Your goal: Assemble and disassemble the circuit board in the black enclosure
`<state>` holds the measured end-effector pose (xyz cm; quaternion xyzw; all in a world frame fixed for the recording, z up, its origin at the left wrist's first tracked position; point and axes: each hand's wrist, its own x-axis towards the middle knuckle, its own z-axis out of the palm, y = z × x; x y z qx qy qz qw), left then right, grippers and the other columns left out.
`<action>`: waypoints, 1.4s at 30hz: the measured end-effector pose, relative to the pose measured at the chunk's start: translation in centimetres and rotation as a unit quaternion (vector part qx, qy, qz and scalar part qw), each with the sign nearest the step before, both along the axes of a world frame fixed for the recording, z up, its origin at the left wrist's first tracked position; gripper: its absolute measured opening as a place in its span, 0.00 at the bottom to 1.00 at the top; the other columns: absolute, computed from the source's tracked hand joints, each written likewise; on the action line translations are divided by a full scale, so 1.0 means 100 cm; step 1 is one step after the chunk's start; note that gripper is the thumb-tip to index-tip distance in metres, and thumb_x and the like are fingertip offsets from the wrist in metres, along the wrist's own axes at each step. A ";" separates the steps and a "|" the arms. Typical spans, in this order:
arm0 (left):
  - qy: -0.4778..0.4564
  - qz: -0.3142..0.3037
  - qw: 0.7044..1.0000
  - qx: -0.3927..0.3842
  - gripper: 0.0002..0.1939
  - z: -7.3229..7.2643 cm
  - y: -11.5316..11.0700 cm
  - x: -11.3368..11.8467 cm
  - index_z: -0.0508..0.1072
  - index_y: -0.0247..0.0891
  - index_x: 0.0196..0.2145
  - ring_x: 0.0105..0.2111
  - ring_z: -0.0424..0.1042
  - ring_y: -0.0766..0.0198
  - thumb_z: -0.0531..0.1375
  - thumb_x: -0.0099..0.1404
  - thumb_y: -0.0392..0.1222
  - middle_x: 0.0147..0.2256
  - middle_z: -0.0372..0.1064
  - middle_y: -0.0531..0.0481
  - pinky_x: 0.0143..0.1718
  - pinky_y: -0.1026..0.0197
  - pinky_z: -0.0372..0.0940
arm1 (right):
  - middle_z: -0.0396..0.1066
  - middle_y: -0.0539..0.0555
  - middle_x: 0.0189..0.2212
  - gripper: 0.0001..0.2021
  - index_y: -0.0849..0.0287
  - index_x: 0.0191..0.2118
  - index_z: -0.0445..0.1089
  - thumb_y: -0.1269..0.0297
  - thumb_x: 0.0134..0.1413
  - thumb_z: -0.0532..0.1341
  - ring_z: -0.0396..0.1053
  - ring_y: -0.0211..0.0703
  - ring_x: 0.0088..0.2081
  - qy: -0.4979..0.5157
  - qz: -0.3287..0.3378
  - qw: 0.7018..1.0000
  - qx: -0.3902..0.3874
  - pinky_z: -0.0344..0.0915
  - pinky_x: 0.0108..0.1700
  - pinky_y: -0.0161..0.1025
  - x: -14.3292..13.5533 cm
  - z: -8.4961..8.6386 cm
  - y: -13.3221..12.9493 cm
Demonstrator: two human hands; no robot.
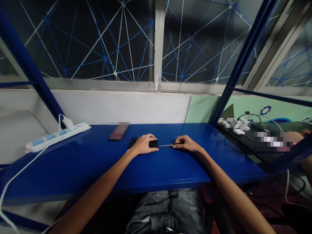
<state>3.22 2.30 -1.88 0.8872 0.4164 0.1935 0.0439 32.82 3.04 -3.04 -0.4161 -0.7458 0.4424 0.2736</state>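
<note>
On the blue tabletop lies a flat black rectangular device point(153, 143), about the size of a phone. My left hand point(143, 144) grips it from above, fingers on the far edge and thumb on the near edge. To its right, a screwdriver point(165, 146) with a thin metal shaft and a dark handle lies nearly level, low over the table. My right hand point(186, 144) is closed around the handle, most of which the fingers hide. The shaft points left, its tip at the device's right end; whether they touch I cannot tell.
A blurred-out flat item point(119, 131) lies at the back left of the table point(165, 169). A white power strip point(58, 136) with a plug and cable runs along the left edge. Blue posts flank the table. On the right, another person's hand point(294, 137) is near a dark desk with chargers point(240, 124).
</note>
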 end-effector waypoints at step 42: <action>-0.024 -0.009 1.000 -0.007 0.31 -0.003 0.006 -0.002 0.75 0.41 0.51 0.47 0.71 0.49 0.63 0.57 0.63 0.51 0.70 0.43 0.44 0.54 0.68 | 0.64 0.48 0.18 0.22 0.65 0.29 0.75 0.46 0.45 0.66 0.56 0.32 0.19 -0.029 -0.009 0.997 0.065 0.52 0.21 0.32 0.001 0.003 -0.001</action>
